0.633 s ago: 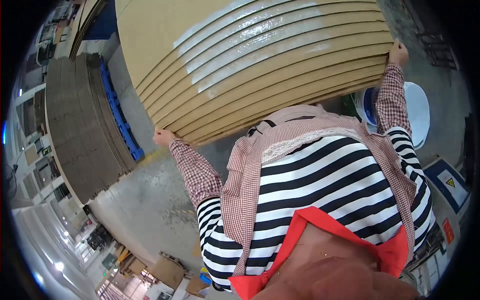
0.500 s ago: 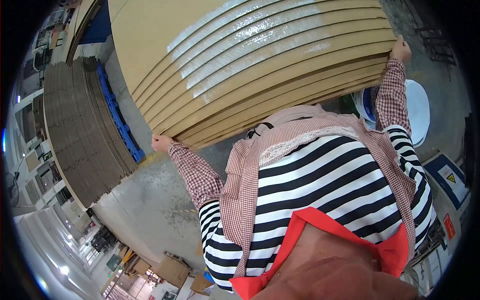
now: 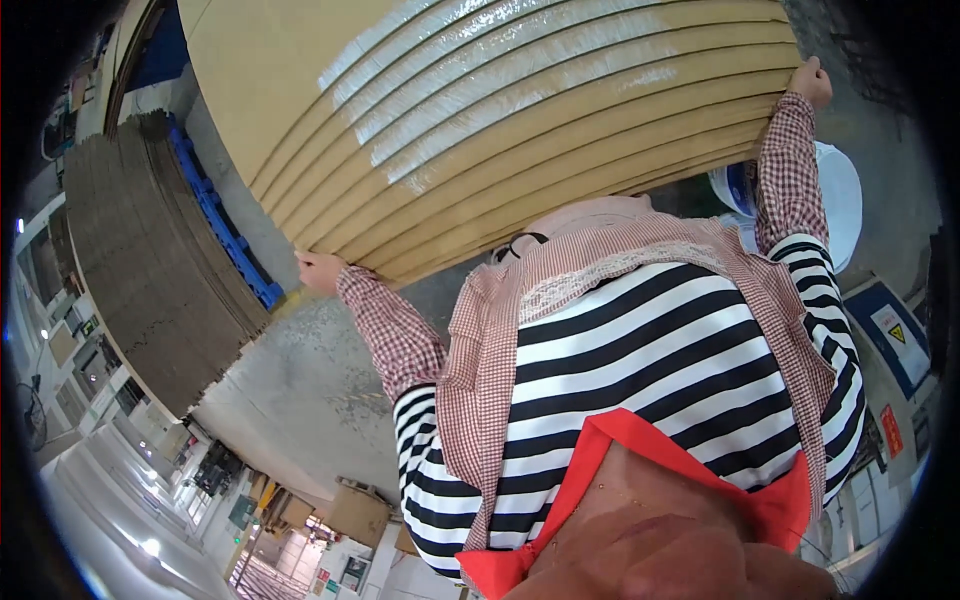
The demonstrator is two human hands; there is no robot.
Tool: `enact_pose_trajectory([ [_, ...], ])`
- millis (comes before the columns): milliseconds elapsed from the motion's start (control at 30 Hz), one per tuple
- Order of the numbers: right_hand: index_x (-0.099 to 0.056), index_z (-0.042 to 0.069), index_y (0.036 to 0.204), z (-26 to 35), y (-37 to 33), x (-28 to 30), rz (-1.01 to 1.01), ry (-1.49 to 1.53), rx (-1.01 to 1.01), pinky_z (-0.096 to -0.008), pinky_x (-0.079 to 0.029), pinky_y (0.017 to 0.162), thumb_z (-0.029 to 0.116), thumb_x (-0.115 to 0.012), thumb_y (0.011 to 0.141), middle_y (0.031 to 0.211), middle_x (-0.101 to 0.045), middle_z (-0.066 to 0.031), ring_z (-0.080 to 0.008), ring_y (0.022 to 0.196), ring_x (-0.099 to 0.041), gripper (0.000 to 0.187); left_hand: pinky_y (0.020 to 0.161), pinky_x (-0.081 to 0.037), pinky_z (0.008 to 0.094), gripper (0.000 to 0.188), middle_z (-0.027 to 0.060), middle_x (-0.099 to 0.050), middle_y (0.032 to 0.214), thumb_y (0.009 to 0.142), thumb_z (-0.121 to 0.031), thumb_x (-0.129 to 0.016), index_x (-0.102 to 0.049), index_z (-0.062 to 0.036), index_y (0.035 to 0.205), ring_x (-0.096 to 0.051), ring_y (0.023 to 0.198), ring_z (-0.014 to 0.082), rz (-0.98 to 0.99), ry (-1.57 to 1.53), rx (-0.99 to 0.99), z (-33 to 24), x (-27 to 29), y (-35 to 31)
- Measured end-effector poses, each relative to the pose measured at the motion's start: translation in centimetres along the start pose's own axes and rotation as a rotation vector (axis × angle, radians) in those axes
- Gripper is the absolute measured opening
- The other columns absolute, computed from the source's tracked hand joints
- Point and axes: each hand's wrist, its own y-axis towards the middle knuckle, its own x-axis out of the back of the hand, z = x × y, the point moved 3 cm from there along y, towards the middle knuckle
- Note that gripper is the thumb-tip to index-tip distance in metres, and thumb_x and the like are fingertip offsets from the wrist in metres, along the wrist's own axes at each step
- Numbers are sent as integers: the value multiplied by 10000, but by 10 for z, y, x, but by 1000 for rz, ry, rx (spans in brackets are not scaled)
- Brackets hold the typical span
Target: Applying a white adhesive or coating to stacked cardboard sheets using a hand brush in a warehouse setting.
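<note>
Brown cardboard sheets (image 3: 600,135) lie fanned out in front of me, their near edges stepped like stairs. Across several of the steps runs a white, wet-looking coating (image 3: 470,95), streaked as if brushed. My left hand (image 3: 320,272) is closed at the sheets' near left corner, fingertips partly hidden by the board. At the right end, my right hand (image 3: 811,84) grips the edge of the sheets with its fingers curled. Both arms are spread wide, in checked sleeves. The far part of the sheets runs out of the picture.
To the left, a tall stack of grey-brown cardboard (image 3: 165,260) stands on a blue pallet (image 3: 222,215). Close by my right forearm are a white round tub (image 3: 840,205) and a bucket with a blue band (image 3: 738,188). A blue board with a warning sign (image 3: 889,335) stands lower right.
The dark gap between the upper and lower sheets has closed, and the near sheets now lie together in even steps. Both hands keep their hold; the right appears slightly farther up.
</note>
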Motion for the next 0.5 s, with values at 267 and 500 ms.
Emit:
enact_pose_trajectory([
  [267,-702,19,846,-18,2,-23,147,-155,-39,-420,-493,737,460,-583,822,848,-684,-157,-304,781,-635,457,729,-472,476,490,216,-613,961,941,-425,-397,-673,-24,997,-593,840,386,-22,193,150,11,-3,2],
  [500,-661,80,1034,-19,0,-24,282,-344,328,-413,-466,817,513,-507,879,1034,-652,-144,-302,970,-601,485,711,-460,455,341,160,-558,1007,920,-362,-498,-618,-82,1072,-597,832,303,-510,147,90,33,-9,-11],
])
